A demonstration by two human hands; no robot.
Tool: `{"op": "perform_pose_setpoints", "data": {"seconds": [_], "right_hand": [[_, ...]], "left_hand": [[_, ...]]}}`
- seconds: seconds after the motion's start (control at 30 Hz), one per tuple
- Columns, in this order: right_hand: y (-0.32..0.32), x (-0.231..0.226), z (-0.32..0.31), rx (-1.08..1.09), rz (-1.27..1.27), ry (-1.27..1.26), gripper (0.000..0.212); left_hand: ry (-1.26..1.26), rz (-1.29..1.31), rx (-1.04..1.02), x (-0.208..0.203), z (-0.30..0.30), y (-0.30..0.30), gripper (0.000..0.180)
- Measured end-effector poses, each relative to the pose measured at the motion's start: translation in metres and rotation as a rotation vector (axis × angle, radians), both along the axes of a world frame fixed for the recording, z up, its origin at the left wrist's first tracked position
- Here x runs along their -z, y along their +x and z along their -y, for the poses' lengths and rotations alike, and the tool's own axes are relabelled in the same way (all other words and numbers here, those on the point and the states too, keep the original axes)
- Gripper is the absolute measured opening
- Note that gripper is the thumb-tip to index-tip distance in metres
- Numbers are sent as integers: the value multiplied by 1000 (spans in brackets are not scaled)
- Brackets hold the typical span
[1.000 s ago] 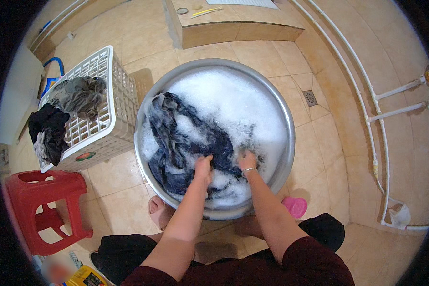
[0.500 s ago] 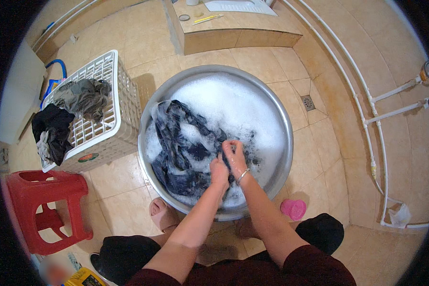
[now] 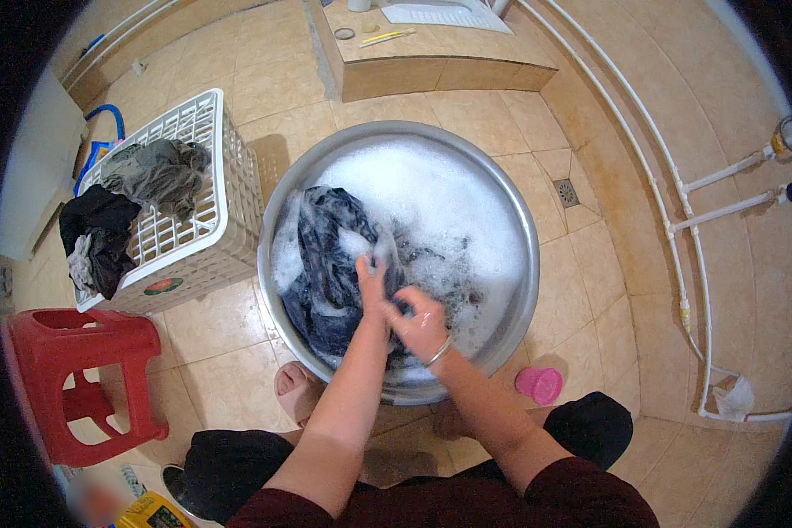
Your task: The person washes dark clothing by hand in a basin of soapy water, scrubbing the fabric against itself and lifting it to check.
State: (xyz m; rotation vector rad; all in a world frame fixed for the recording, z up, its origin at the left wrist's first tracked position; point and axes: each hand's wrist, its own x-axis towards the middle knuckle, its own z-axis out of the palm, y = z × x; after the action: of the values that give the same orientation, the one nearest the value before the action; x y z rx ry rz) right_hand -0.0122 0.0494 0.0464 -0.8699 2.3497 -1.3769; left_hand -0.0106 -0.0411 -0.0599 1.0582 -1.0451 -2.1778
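A dark, wet garment (image 3: 330,264) lies bunched in the left half of a large round metal basin (image 3: 530,255), partly sunk in sudsy water. My left hand (image 3: 372,287) is closed on a fold of it near the basin's middle, with foam about the fingertips. Close beside the left wrist is my right hand (image 3: 421,324), a bracelet on its wrist. Its fingers are bent and wet, with a gap between thumb and fingers, and no cloth shows in them. White foam (image 3: 440,185) covers the far and right parts of the water.
At the left, a white plastic basket (image 3: 224,176) bears grey and black clothes (image 3: 101,229). A red stool (image 3: 84,378) stands nearer me. A pink cup-like container (image 3: 539,385) sits right of the basin. White pipes (image 3: 678,198) run along the right wall; a floor drain (image 3: 568,193) lies before them.
Both hands have moved left, the left one farther away from me and the right one nearer. The garment is gathered more to the left, leaving darker water and thinner foam at the middle.
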Motion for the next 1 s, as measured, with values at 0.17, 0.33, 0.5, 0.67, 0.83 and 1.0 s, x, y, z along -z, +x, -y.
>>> {"op": "perform_pose_setpoints", "data": {"seconds": [0.17, 0.33, 0.5, 0.67, 0.83, 1.0], "right_hand": [[-53, 12, 5, 248, 130, 127, 35], [-56, 32, -6, 199, 165, 108, 47], [-73, 12, -31, -162, 143, 264, 40], [-62, -26, -24, -281, -164, -137, 27], [-78, -55, 0, 60, 146, -326, 16], [-106, -17, 12, 462, 2, -283, 15]], "left_hand": [[466, -43, -19, -65, -46, -5, 27], [203, 106, 267, -51, -39, -1, 36], [-635, 619, 774, -97, 1, 3, 45], [-1074, 137, 493, -132, 24, -18, 49], [296, -141, 720, -101, 12, -18, 55], [110, -24, 682, -120, -22, -17, 53]]}}
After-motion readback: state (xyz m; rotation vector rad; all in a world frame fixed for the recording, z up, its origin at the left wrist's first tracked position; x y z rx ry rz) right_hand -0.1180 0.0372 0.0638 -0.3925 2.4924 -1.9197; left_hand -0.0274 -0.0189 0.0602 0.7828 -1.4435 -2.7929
